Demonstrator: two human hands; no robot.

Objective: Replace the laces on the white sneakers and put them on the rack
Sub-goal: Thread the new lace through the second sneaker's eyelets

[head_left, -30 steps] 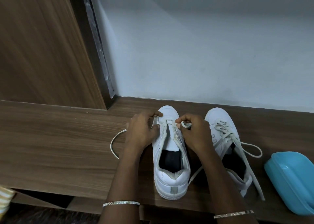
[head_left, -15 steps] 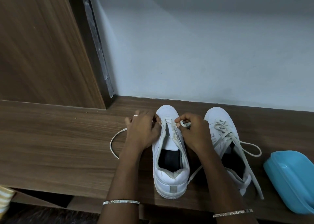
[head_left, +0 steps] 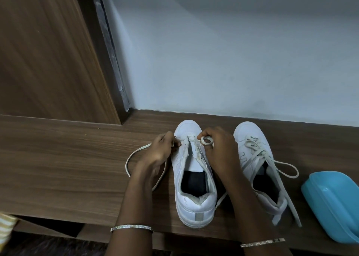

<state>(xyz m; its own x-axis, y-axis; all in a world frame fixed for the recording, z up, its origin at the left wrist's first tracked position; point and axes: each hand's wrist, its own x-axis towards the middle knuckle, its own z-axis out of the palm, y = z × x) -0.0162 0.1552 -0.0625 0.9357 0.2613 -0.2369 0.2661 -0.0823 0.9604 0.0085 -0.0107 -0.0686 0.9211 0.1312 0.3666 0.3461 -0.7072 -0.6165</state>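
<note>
While both hands work at the toe end of the centre sneaker (head_left: 196, 207), it sits upright on the wooden ledge (head_left: 58, 168), toe twd the wall (head_left: 233, 51), heel twd the camera. Tongue is exposed, and only the front-most eyelets carry a white lace (head_left: 126, 164).

L hand (head_left: 161, 149): fingers curled, pinching the lace at the sneaker's front-left eyelet edge. From under this hand the lace runs out in a wide loop over the ledge to the left, then back beneath the wrist. R hand (head_left: 219, 151): thumb + fingers pinch a small coil of the same lace at the front-right eyelets, hand resting over the sneaker's right side. Another bit of lace shows between the sneaker's heel and the R forearm. Each wrist has a thin metal bangle (L (head_left: 132, 227), R (head_left: 262, 243)).

Second sneaker (head_left: 246, 133) stands just beside the first on its right, same orientation, not touching either hand as far as can be told. Its own lace (head_left: 254, 146) is threaded but untied; one loop lies off to the right and the ends trail past the heel.

Blue plastic tub (head_left: 334, 203) lies near the right frame edge, close to the second sneaker. Wood-grain panel (head_left: 38, 51) rises at the back left, meeting the wall at a dark strip.
</note>
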